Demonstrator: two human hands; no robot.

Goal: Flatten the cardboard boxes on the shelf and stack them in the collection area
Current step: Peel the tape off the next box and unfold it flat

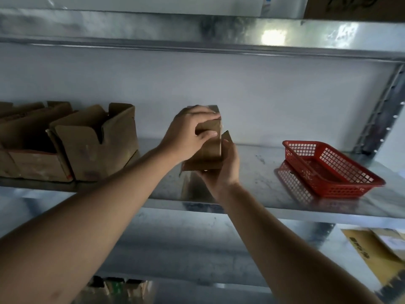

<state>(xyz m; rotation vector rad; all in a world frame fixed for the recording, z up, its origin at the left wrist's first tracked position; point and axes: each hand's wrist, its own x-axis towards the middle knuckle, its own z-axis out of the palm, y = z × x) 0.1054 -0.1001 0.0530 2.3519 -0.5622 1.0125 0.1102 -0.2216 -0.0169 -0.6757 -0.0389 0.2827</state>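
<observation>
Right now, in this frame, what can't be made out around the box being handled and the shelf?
- Small box, head view: left hand and right hand cover most of it, so whether it is flattened is unclear.
- Leftmost open box: cut off by the left edge.
- Yellow package below: cut by the right edge, print blurred.
- Items at the bottom: blurred.

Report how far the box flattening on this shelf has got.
Done: nothing visibly flattened or stacked in this view; the collection area is not identifiable. In hand: the left hand and right hand grip a small cardboard box above the metal shelf. Left: two open boxes at the shelf's left still stand unfolded.
</observation>
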